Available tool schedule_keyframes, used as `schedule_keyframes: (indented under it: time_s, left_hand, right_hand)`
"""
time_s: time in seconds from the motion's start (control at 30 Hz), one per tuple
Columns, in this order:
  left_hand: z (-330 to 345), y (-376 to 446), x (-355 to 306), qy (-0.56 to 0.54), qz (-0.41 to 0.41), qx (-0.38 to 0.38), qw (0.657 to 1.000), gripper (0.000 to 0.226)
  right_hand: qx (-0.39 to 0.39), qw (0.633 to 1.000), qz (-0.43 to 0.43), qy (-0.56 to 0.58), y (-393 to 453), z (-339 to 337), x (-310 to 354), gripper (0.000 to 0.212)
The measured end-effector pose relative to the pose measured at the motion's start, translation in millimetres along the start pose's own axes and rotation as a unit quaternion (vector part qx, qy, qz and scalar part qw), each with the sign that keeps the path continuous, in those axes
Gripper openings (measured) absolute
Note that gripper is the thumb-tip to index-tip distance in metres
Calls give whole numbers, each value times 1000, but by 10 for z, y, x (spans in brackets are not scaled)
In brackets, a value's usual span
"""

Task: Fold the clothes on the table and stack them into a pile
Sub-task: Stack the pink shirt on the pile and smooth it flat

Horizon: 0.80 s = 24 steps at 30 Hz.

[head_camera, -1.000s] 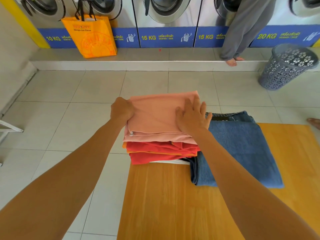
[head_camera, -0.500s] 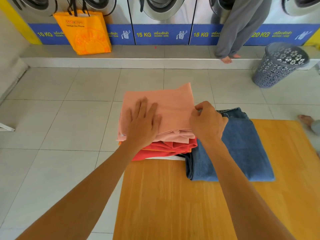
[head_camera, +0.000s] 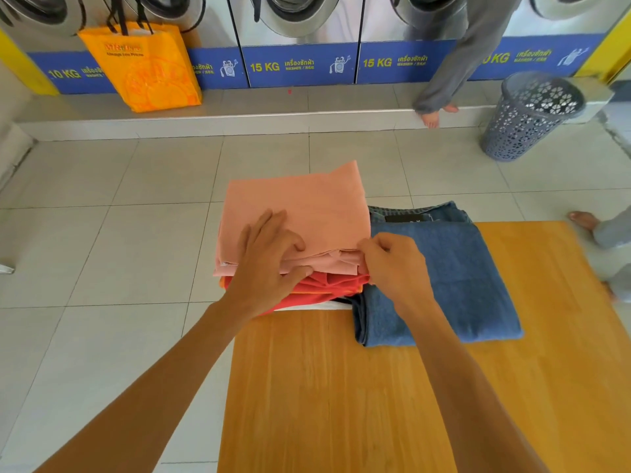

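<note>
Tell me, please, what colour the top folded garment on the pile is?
Salmon pink folded garment, clearest in the head view.

Washer doors [head_camera: 293, 11] cropped above.

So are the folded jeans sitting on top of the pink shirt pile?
No, the folded jeans lie flat on the wooden table to the right of the pile, whose top is the pink shirt.

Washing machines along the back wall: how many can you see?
5, in a row left to right: far left, behind the orange bag, centre, behind the person in grey, far right. More may lie outside the frame.
</note>
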<state>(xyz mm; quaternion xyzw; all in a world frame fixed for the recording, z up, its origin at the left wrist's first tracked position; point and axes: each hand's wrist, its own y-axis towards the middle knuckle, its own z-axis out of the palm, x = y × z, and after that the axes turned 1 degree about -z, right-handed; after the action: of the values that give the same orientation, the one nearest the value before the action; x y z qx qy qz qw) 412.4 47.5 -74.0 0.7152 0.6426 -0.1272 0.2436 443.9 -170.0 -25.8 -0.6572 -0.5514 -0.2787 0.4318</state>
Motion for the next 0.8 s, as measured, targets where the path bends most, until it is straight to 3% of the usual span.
schedule_keyframes:
  time_s: [0.17,0.23,0.37,0.5,0.57,0.63,0.7,0.73,0.8]
  left_hand:
    - [-92,-122,132,-74,-17,-42,996,19]
    - [-159,-198,219,-48,-13,-55,997,14]
    - [-293,-331,351,-6,-39,-52,998,14]
    - [-397,-396,408,18,-36,-85,996,17]
    - [-452,-396,380,29,-49,-110,992,15]
    - [-475,-403,367,36,-60,-119,990,13]
    - [-465,-436,400,32,-44,-120,991,12]
    - [-464,-460,430,30,-28,-117,992,11]
    - [-463,-545,510,23,-13,-102,994,9]
  right_hand:
    - [-13,999,10,30,-130,30,-37,33]
    - [6,1000,26,8,-162,76,-149,34]
    - [1,997,39,67,-105,37,-232,38]
    - [15,999,50,8,-67,92,-319,37]
    - [-20,998,33,-40,-49,95,-265,32]
    - [-98,991,-34,-83,-11,128,-78,25]
    - [-168,967,-161,-103,90,250,164,15]
    - [-177,950,-227,-122,163,347,279,13]
    - [-122,922,-311,-197,353,556,439,20]
